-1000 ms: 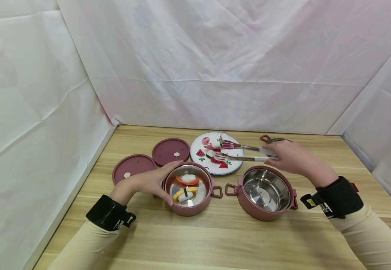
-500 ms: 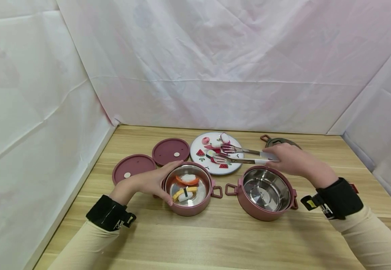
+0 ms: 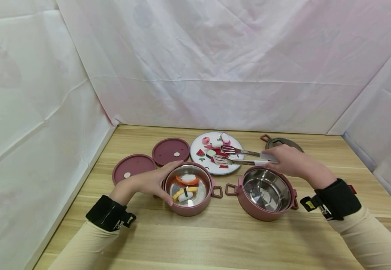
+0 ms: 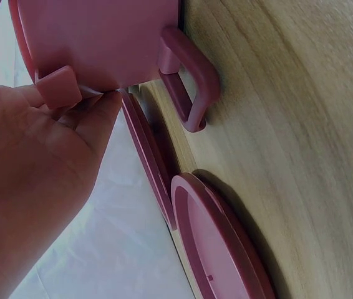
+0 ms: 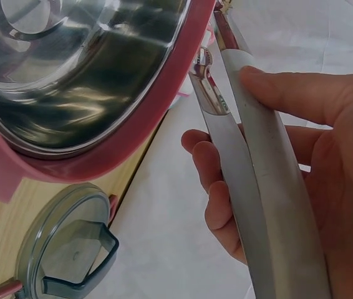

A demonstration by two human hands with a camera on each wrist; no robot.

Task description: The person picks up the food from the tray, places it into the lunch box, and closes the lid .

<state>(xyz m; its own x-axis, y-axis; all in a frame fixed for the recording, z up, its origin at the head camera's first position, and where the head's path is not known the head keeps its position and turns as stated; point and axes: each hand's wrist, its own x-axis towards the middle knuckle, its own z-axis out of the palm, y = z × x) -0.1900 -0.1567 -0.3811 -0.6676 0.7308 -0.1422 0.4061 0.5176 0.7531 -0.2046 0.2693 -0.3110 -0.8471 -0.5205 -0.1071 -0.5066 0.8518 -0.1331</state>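
My left hand [image 3: 149,183] grips the left side of a small pink pot [image 3: 189,210], fingers at its back rim and thumb at the front. Inside lie a toy shrimp sushi [image 3: 187,180] and a toy egg sushi [image 3: 184,194]. In my right hand [image 3: 288,160] are metal serving tongs [image 5: 270,168], held by the pale handles, thumb on one arm and fingers round the other. Their slotted tips are apart over the right part of a white plate [image 3: 222,170]. On the plate a white-and-pink piece [image 3: 225,138] and a roll [image 3: 210,153] show.
A second pink pot [image 3: 262,215], bare steel inside, stands below my right hand. Two dark pink round lids [image 3: 170,152] lie at the back left. A glass lid [image 5: 70,249] with a dark handle lies behind the right hand. White cloth [image 3: 215,101] walls the table.
The tongs have dropped a little toward the front of the plate, and their tips are nearer each other. The white-and-pink piece at the back now shows apart from them. My left hand has stayed still.
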